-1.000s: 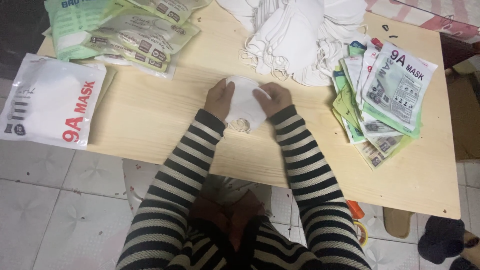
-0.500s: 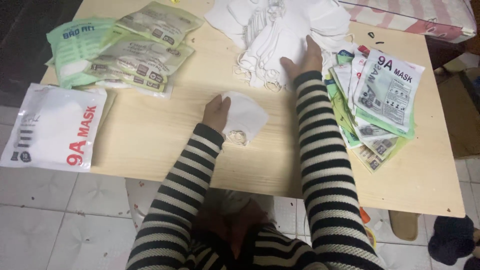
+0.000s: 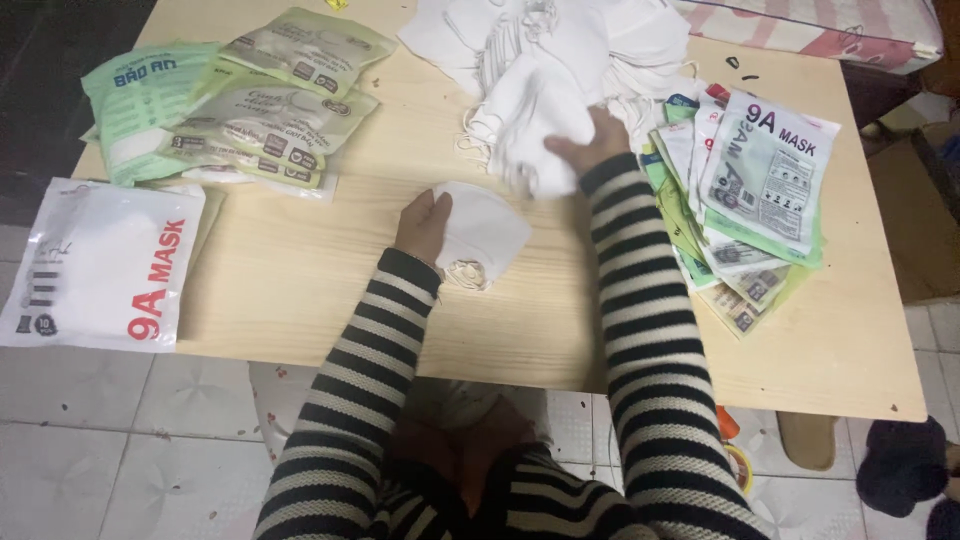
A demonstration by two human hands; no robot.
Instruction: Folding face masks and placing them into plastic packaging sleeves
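— Since a second ago, the right hand (image 3: 590, 145) has left the small stack at the table's middle and gone up to the big heap of white masks (image 3: 560, 60). Its fingers are curled round one mask at the heap's near edge — gripping it, I'd say.

— And the left hand (image 3: 423, 222)?

— Flat on the folded white masks (image 3: 480, 240), pressing them down at their left side, fingers together rather than closed round anything. That little stack lies on the wooden table (image 3: 330, 300), just below the heap and well short of the near edge.

— How far along does the work look?

— Early, by my judgement. Only a few masks lie folded together under the left hand, while the heap is large. Printed pouches sit waiting: green ones (image 3: 240, 95) at the far left, a white pouch with red lettering (image 3: 100, 265) hanging over the left edge, and a fanned pile of pouches (image 3: 750, 190) on the right.

— Anything in the way?

— The fanned pile touches the right sleeve, and tangled ear loops in the heap may snag. Whether any pouch is filled I cannot tell.
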